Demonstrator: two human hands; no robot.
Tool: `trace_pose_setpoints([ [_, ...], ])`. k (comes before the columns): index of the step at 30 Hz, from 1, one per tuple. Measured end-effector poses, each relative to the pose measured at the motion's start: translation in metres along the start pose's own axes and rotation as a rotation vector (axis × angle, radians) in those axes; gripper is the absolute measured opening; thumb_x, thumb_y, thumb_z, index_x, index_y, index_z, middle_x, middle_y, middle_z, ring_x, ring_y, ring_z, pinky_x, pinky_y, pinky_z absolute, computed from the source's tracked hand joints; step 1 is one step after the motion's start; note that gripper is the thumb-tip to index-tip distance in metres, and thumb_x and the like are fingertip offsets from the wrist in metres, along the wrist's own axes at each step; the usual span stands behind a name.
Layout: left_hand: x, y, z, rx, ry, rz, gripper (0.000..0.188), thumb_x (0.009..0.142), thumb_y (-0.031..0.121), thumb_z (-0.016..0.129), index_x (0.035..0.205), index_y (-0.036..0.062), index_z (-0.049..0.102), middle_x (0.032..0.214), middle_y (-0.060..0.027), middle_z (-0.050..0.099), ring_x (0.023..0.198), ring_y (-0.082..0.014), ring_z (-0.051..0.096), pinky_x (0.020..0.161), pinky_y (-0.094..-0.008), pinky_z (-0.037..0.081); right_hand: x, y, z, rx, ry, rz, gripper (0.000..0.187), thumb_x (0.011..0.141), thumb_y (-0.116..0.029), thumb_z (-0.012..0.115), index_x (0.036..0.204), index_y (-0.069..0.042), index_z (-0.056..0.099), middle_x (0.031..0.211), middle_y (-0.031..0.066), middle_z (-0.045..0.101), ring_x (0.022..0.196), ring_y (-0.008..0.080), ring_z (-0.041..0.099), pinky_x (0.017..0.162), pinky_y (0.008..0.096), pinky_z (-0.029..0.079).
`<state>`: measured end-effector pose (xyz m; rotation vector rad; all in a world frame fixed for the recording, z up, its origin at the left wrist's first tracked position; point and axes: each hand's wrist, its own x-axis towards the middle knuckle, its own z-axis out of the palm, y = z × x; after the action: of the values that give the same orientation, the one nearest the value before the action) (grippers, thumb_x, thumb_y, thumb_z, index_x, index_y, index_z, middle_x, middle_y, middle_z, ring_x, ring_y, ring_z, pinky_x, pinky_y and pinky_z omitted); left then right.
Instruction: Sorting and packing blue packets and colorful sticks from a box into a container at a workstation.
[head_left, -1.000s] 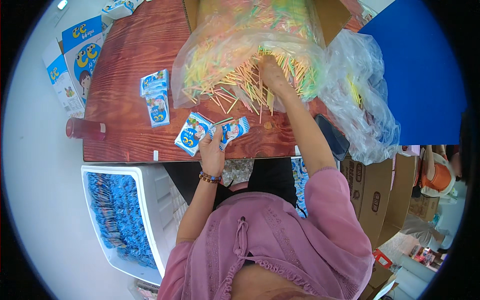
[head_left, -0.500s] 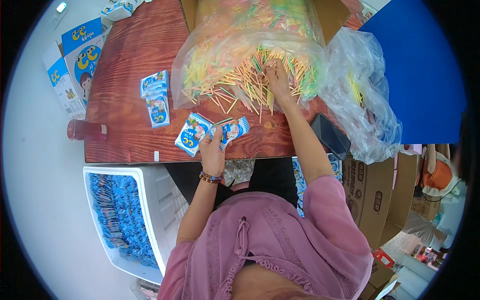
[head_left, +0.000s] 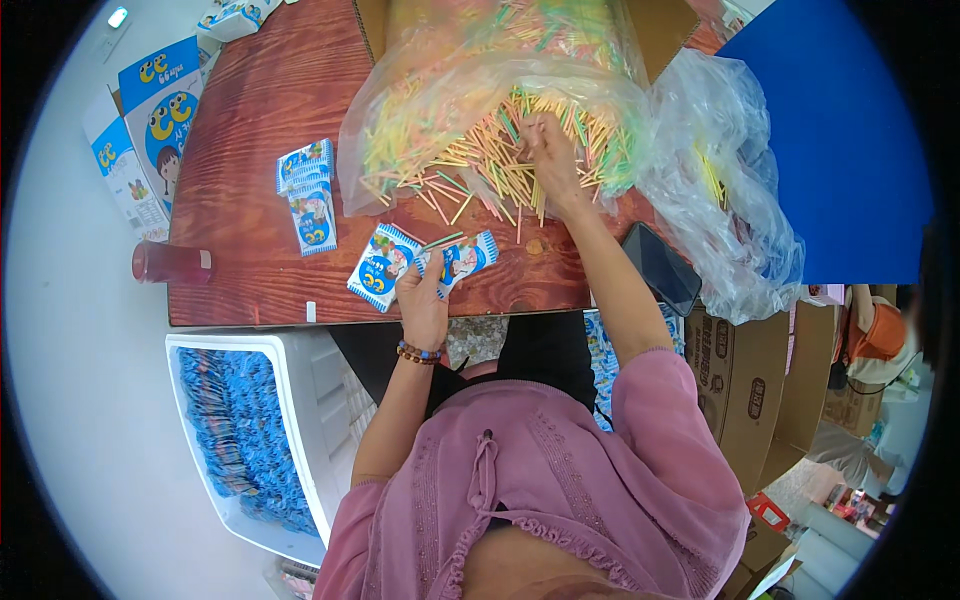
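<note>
Just above the table's near edge, my left hand point(head_left: 424, 300) is closed on small blue-and-white packets. One packet point(head_left: 376, 268) sticks out to its left and another packet point(head_left: 468, 262) to its right. A few thin coloured sticks point(head_left: 441, 242) lie across the top of these packets, by the fingertips. Farther off, my right hand point(head_left: 552, 165) is at a loose heap of pink, yellow and green sticks point(head_left: 490, 165), which spills from a clear plastic bag point(head_left: 400, 110). Its fingers are curled together; what they hold, if anything, is hidden.
More packets point(head_left: 313, 215) lie on the red wooden table point(head_left: 240, 130). A phone point(head_left: 662, 272) and crumpled plastic point(head_left: 715, 190) are at right, a red jar point(head_left: 172, 262) at the left edge. Below left stands a white bin point(head_left: 285, 345) of blue packets. Cardboard boxes point(head_left: 740, 375) stand lower right.
My right hand has shifted very slightly among the sticks, its fingers still curled. My left hand keeps its hold on the packets. The whole view has shifted a little.
</note>
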<state>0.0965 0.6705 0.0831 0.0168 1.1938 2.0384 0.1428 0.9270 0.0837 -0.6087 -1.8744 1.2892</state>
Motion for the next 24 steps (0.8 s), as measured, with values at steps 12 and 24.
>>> trace_pose_setpoints([
  [12,0.002,-0.003,-0.006,-0.021,-0.007,-0.016,0.010,0.093,0.017,0.059,0.091,0.0082,0.064,0.087,0.0011,0.066,0.077,-0.0086,0.062,0.063,-0.0266,0.051,-0.010,0.010,-0.003,0.148,-0.063,0.164,0.011,0.096,-0.014,0.049,0.099,-0.003,0.052,0.080,0.0034,0.057,0.077,0.0104,0.055,0.072,0.0254,0.046],
  [24,0.003,-0.002,-0.002,-0.060,0.001,-0.013,0.013,0.094,0.018,0.058,0.090,0.0065,0.064,0.088,-0.0020,0.065,0.071,-0.0105,0.059,0.061,-0.0267,0.048,-0.003,-0.018,-0.008,0.738,0.293,0.399,0.016,0.100,-0.018,0.041,0.103,-0.005,0.050,0.094,0.0080,0.061,0.085,0.0189,0.062,0.070,0.0382,0.052],
])
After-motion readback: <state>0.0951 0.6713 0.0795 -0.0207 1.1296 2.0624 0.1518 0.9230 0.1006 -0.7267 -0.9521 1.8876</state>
